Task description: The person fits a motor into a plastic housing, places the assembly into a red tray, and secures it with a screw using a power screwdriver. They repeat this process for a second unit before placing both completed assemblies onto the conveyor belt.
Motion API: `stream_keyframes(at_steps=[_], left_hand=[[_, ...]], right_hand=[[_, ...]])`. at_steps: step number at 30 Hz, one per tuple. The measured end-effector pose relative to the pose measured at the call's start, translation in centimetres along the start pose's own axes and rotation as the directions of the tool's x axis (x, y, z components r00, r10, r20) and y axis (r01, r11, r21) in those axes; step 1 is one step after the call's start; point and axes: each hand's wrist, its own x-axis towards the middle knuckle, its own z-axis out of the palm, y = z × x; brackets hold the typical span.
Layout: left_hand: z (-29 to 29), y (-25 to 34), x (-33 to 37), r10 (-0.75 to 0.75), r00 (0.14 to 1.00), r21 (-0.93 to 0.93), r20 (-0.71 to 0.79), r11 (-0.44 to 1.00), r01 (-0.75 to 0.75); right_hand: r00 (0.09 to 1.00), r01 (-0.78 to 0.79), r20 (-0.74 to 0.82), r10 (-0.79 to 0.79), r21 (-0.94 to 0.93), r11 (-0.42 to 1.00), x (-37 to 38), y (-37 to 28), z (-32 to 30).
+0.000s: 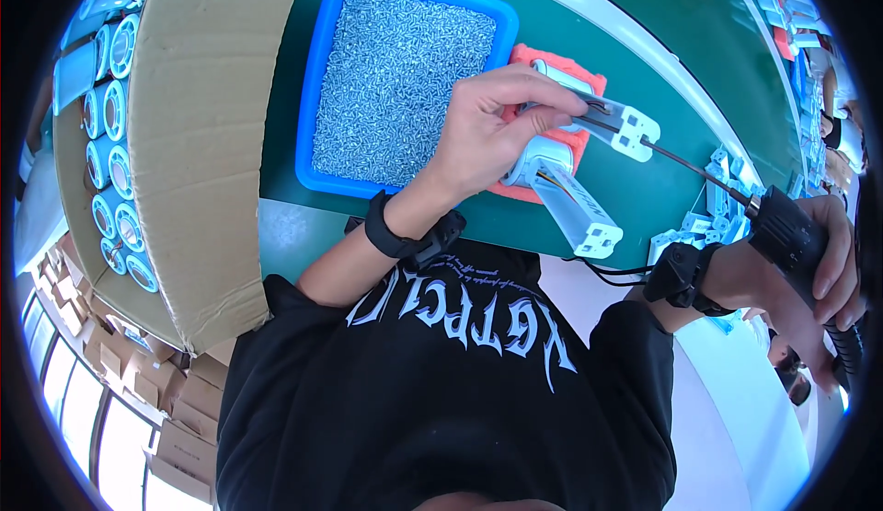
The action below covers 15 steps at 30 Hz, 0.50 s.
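My left hand (501,125) is closed on a white plastic housing (635,132), pinching its handle between thumb and fingers above the cloth. In my right hand (819,276), the fingers are wrapped round a black electric screwdriver (786,235). Its long thin bit reaches left to the holed end of the held housing, and the tip seems to touch it. A second white housing (589,228) with thin wires inside lies just below, its round part on an orange cloth (589,77). Whether a screw sits at the bit's tip is too small to tell.
A blue tray (315,134) full of small silvery screws stands left of the cloth on the green table (644,226). At far left, a cardboard box (216,143) contains several round white parts (120,111). Small white pieces (708,226) lie near the screwdriver.
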Motion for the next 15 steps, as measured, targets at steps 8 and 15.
stream_keyframes(at_steps=[8, 15], left_hand=[[-0.06, 0.13, -0.15, 0.029, 0.999, 0.011, 0.031, 1.0, -0.03], [0.13, 0.72, 0.26, 0.19, 0.979, 0.216, 0.069, 0.955, -0.201]], right_hand=[[1.0, -0.002, 0.022, 0.002, 0.001, 1.0, 0.06, 0.08, 0.35], [0.99, 0.024, -0.114, -0.078, -0.419, 0.908, -0.36, -0.81, 0.97]])
